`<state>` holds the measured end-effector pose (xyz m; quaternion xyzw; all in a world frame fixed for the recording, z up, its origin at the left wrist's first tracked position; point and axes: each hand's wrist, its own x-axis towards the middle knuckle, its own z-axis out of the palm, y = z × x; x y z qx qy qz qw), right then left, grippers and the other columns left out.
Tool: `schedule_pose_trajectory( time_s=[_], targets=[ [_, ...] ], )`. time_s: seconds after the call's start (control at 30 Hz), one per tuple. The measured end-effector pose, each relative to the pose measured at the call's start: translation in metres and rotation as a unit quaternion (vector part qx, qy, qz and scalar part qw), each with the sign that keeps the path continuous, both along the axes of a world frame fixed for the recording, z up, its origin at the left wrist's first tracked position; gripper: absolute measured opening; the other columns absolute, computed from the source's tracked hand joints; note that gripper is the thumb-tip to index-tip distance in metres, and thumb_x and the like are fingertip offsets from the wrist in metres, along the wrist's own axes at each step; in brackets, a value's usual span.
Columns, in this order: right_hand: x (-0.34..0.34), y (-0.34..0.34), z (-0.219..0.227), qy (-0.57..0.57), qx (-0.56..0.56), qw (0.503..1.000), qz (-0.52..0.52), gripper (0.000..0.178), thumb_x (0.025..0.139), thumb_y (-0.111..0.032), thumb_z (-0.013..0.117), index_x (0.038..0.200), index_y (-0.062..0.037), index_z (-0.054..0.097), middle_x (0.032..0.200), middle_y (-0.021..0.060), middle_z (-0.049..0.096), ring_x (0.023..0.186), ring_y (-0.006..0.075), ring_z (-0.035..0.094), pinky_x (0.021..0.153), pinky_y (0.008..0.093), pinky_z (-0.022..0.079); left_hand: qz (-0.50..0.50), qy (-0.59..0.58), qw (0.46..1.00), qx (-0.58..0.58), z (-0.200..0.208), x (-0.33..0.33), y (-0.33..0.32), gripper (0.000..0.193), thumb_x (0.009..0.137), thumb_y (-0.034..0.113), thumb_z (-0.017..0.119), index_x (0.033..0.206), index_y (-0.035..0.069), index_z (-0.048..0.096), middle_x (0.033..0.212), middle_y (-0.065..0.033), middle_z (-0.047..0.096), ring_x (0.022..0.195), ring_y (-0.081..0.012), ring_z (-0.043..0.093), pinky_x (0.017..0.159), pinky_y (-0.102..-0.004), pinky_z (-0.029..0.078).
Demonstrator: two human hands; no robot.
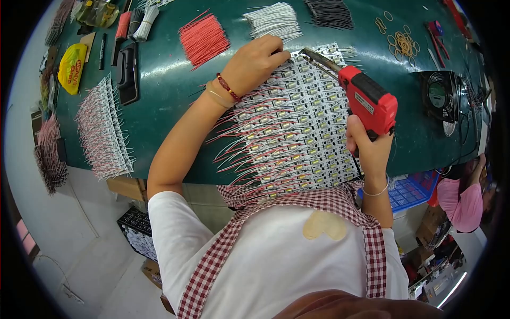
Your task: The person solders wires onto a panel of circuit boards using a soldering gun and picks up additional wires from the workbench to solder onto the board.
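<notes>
And here's the right hand [370, 151], fingers wrapped firmly round the handle of a red-and-black soldering gun [366, 101], its tip angled left to the far edge of the circuit boards [324, 119]. Those boards lie in rows on the near middle of the green table [154, 80], red and white wires [247, 143] fanning out along their left side. Over on the far left corner of the boards, the left hand [260, 58] is bent, fingers curled in close by the tip; whether they pinch a wire, I cannot tell. Beyond, loose piles: red wires [204, 40], white wires [273, 21], black wires [329, 13]. Rubber bands [404, 45] sit far right, a small fan [440, 95] nearer, and another wired batch [104, 130] rests at the left.
</notes>
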<state>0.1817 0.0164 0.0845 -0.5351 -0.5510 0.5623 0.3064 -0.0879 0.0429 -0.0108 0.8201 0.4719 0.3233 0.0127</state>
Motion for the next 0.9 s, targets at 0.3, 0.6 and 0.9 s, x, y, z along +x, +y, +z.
schedule_pose_trajectory(
  time_s=[0.3,0.6,0.9],
  targets=[
    [0.014,-0.01,0.007,0.07,-0.028,0.996,-0.046,0.013,0.083,-0.009,0.07,0.082,-0.0017,0.059,0.06,0.0002,0.056,0.042,0.0058,0.048,0.04,0.0205,0.036,-0.015,-0.003,1.0,0.006,0.017,0.01,-0.011,0.021,0.07,0.001,0.06,0.09,0.004,0.065,0.079,-0.0077,0.051,0.075,-0.0238,0.053,0.065,-0.0322,0.046],
    [0.012,-0.016,0.003,0.013,-0.034,0.999,-0.02,0.017,0.081,-0.014,0.072,0.079,-0.002,0.061,0.058,-0.0018,0.056,0.043,0.0047,0.049,0.041,0.0202,0.038,-0.019,-0.011,1.0,-0.003,0.011,0.013,-0.013,0.02,0.071,0.002,0.06,0.09,0.003,0.065,0.079,-0.0083,0.051,0.076,-0.024,0.053,0.066,-0.0328,0.046],
    [0.012,-0.018,0.001,-0.034,-0.022,0.999,-0.009,0.019,0.08,-0.015,0.074,0.079,-0.0012,0.062,0.058,-0.0023,0.056,0.044,0.0045,0.049,0.041,0.0205,0.037,-0.02,-0.001,1.0,0.001,0.014,0.016,-0.015,0.02,0.07,0.002,0.059,0.09,0.002,0.064,0.08,-0.0082,0.05,0.077,-0.0241,0.053,0.067,-0.0328,0.046]
  ],
)
